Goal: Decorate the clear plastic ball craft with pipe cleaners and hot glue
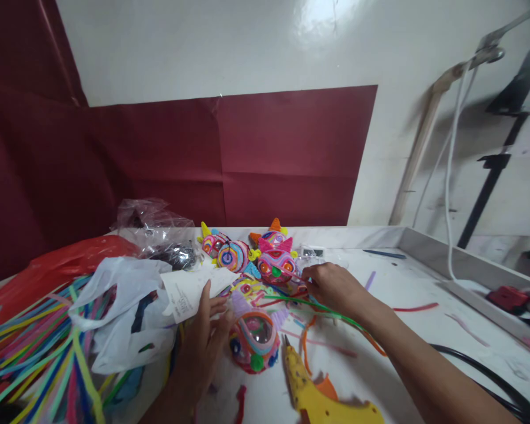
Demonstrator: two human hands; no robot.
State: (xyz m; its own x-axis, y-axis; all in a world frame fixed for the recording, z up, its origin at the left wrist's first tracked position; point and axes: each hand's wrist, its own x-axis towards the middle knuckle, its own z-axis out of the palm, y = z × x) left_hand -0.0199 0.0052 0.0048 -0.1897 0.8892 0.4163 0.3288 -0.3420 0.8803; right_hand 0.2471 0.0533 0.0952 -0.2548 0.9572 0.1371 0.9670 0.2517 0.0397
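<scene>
My left hand [209, 333] lies with its fingers apart beside a small craft animal head [255, 341]. The head is covered in coiled, coloured pipe cleaners, with lilac ears, a clear oval window and a green pompom. Whether the fingers touch it I cannot tell. Just behind them lies a white printed paper [188, 294]. My right hand [329, 285] is closed, fingertips pinching what looks like a thin pink pipe cleaner [297, 274], near a pink-eared craft head [276, 266]. A green pipe cleaner [318, 305] runs beneath the right wrist. Its fingertips are partly hidden.
A yellow glue gun [311, 386] lies in front, its nozzle toward the craft head. Many pipe cleaners [39, 347], a white plastic bag [128, 312] and a red bag [79, 253] fill the left. A black cable [486, 365] and a dark pen [384, 254] lie right.
</scene>
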